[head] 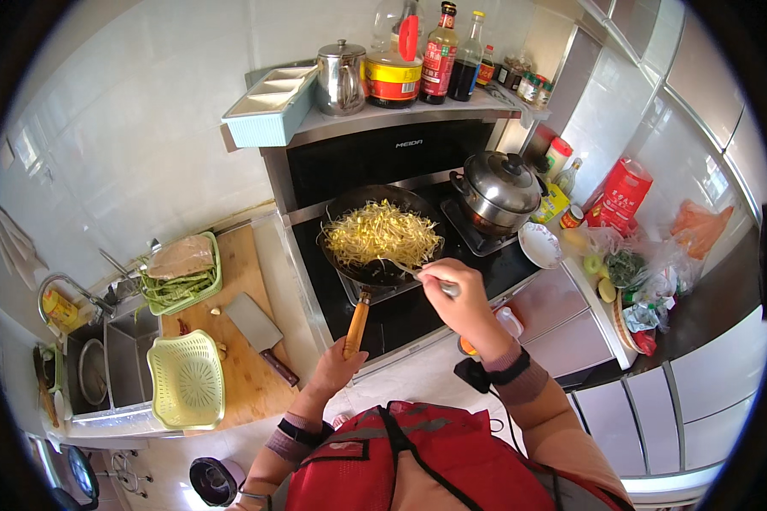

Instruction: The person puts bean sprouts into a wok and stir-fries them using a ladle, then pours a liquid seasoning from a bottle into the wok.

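Observation:
A dark wok [351, 274] sits on the left burner of the black glass gas stove [383, 329], heaped with yellow-headed bean sprouts [383, 233]. My left hand [340, 367] is closed around the wok's wooden handle [356, 327]. Over the wok's near right rim, my right hand [455, 294] grips the metal handle of a cooking utensil [413, 271]; its head reaches in at the near edge of the sprouts and is partly hidden. On the right burner stands a lidded stainless steel pot [502, 191]. A white patterned plate [540, 245] lies beside that pot.
On the left, a wooden cutting board [249, 402] holds a cleaver [254, 319], an empty green plastic basket [187, 380] and a basket of green beans [185, 297]. Beyond it is a steel sink [131, 358]. Bottles, a metal pitcher [341, 80] and a blue condiment box [262, 124] line the shelf above.

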`<state>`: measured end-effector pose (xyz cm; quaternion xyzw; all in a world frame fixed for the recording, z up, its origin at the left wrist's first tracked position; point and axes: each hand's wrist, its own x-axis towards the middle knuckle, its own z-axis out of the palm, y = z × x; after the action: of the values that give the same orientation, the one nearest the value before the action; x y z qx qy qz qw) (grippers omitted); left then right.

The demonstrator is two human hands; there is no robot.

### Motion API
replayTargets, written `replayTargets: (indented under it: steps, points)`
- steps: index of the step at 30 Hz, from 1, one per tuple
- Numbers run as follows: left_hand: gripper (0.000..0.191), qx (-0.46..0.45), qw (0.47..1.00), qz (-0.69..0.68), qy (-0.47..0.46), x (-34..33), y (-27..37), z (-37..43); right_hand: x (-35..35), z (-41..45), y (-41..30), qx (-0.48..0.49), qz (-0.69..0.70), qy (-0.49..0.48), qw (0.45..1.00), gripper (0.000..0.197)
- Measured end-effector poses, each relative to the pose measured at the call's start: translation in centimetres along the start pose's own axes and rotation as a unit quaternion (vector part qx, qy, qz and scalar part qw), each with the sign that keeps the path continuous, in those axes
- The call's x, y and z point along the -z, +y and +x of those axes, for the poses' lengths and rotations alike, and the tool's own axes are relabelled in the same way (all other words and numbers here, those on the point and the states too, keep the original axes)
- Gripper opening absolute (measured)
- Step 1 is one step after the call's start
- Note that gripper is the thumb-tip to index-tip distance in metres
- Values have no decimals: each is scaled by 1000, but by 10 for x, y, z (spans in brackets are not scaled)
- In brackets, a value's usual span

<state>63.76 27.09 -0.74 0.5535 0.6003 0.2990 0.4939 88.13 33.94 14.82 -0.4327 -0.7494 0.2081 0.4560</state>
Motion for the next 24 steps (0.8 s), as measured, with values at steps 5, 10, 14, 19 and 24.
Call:
replayTargets:
  steps: [5, 10, 14, 19, 24]
  points:
    - [41, 2, 1000, -15, 10, -5, -2, 4, -7, 3, 14, 93, -18, 69, 993, 9]
    - [38, 16, 1000, -10, 20, 1, 5, -4, -22, -21, 23, 116, -63, -11, 991, 6]
    - [35, 28, 999, -26, 26, -4, 13, -3, -34, -22, 58, 133, -72, -10, 988, 7]
    - [32, 46, 998, -13, 49, -3, 10, -7, -26, -15, 52, 117, -133, -40, 983, 11]
    - [35, 65, 995, -23, 66, -10, 16, -3, -25, -21, 80, 150, -129, -49, 979, 11]
